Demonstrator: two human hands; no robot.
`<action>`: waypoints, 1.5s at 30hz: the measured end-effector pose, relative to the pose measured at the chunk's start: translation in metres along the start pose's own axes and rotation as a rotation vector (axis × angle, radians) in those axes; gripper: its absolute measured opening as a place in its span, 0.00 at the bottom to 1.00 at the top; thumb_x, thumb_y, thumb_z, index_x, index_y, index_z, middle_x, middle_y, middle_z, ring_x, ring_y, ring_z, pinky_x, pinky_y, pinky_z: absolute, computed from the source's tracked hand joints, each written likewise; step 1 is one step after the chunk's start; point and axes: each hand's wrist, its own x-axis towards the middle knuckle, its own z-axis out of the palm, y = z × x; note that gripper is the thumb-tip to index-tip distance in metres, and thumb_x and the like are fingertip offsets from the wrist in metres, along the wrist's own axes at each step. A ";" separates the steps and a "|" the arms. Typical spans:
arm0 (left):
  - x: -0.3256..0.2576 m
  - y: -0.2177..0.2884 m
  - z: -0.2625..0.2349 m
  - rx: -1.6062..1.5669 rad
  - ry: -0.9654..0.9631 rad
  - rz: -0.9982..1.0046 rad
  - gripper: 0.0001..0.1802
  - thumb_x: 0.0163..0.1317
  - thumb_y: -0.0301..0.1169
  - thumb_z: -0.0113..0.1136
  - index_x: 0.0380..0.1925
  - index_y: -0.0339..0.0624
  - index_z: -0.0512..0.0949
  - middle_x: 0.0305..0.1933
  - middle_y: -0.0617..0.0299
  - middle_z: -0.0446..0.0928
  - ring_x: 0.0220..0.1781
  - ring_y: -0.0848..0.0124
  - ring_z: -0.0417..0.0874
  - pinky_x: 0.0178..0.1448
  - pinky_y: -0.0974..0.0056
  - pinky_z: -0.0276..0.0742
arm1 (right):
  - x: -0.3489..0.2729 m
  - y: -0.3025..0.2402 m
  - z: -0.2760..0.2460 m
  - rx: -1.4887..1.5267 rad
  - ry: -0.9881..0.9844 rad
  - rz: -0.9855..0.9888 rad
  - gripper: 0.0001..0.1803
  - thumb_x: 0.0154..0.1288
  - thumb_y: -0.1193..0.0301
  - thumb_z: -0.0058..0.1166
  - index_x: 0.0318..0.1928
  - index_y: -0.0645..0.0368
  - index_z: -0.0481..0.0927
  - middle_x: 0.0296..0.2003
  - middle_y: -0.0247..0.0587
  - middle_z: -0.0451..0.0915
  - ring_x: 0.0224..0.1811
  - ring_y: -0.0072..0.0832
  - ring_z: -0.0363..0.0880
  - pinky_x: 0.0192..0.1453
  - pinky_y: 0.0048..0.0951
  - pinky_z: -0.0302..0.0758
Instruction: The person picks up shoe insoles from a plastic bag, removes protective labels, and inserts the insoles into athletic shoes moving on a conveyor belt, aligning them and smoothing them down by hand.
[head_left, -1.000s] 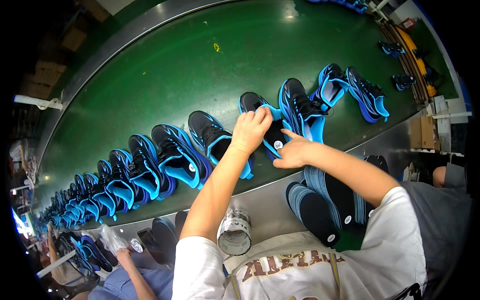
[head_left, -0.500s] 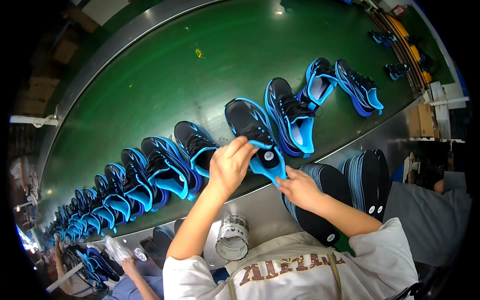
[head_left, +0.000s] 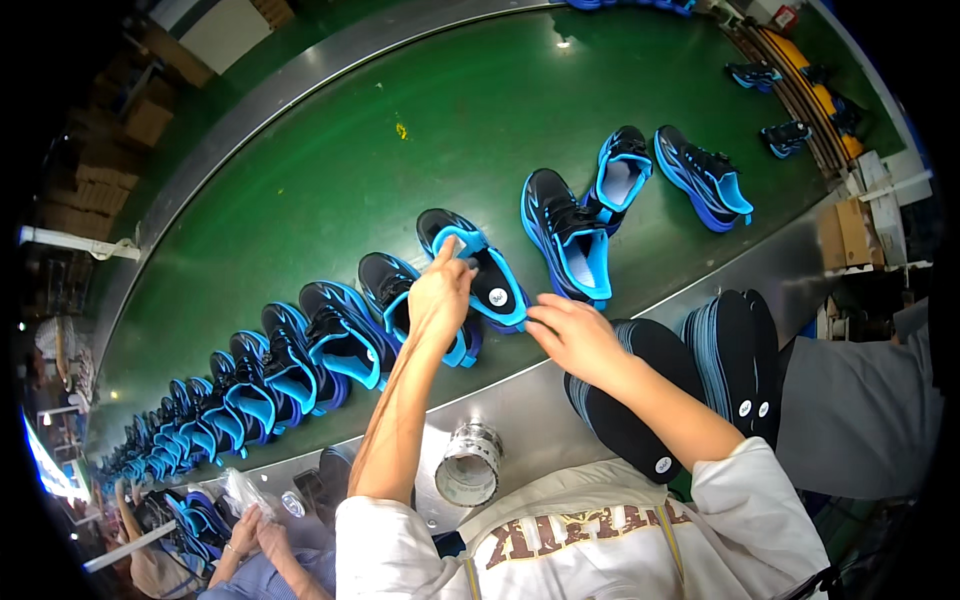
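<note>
A black and blue sneaker (head_left: pixel 478 262) lies on the green conveyor belt (head_left: pixel 330 180), a black insole with a white round sticker inside it. My left hand (head_left: pixel 438 295) grips its near side at the opening. My right hand (head_left: pixel 573 335) hovers just right of the shoe's heel, fingers loosely spread and holding nothing. Another sneaker (head_left: pixel 400 295) sits partly hidden behind my left hand.
A long row of matching sneakers (head_left: pixel 250 385) runs to the left along the belt. Three more sneakers (head_left: pixel 620 200) lie to the right. Stacks of black insoles (head_left: pixel 740 360) stand by the metal belt edge (head_left: pixel 520 400), with a tape roll (head_left: pixel 468 463). Another person's hands (head_left: pixel 255 530) work at lower left.
The insole that both hands held above the shoe now lies inside it. My right hand has let go and drawn back to the right; the shoes have shifted right in view.
</note>
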 end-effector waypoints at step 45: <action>0.082 0.065 0.078 -0.570 -0.178 -0.279 0.27 0.53 0.47 0.56 0.35 0.29 0.76 0.31 0.46 0.78 0.34 0.61 0.79 0.39 0.63 0.72 | 0.044 0.065 -0.030 -0.436 -0.244 0.168 0.13 0.53 0.67 0.49 0.38 0.61 0.74 0.51 0.61 0.65 0.41 0.46 0.74 0.44 0.40 0.73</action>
